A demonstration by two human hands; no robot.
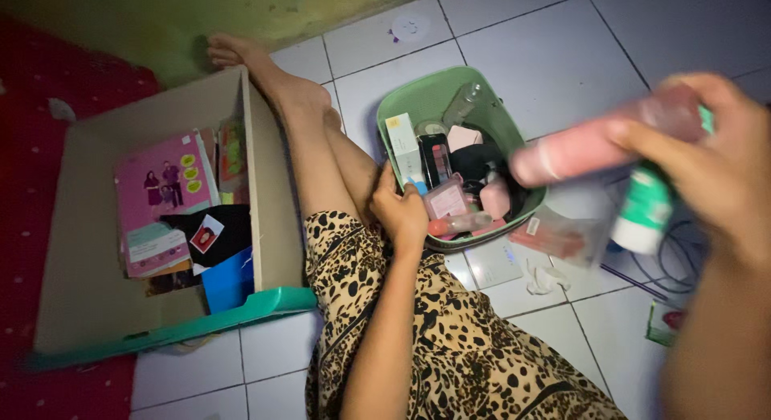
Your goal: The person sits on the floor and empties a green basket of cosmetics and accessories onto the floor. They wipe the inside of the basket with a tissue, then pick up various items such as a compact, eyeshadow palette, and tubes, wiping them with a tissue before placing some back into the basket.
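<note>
My right hand [719, 167] is raised close to the camera at the right, closed around a pink tube [590, 143] and a white-and-green bottle [646, 203]; both are blurred. My left hand [399, 210] rests on the near rim of a green plastic basket [418, 95] on the tiled floor, its fingers at a small pink box [446, 199] and a pink tube [458, 223] inside. The basket also holds a white box [403, 143], a clear bottle [463, 103] and other small cosmetics.
An open cardboard box [80, 251] with a teal lid edge sits at the left, holding a pink booklet [161, 187], dark cloth and a blue item. My leg in leopard-print cloth [450, 348] lies between box and basket. Small packets [554, 235] and cables [675, 259] lie on the tiles.
</note>
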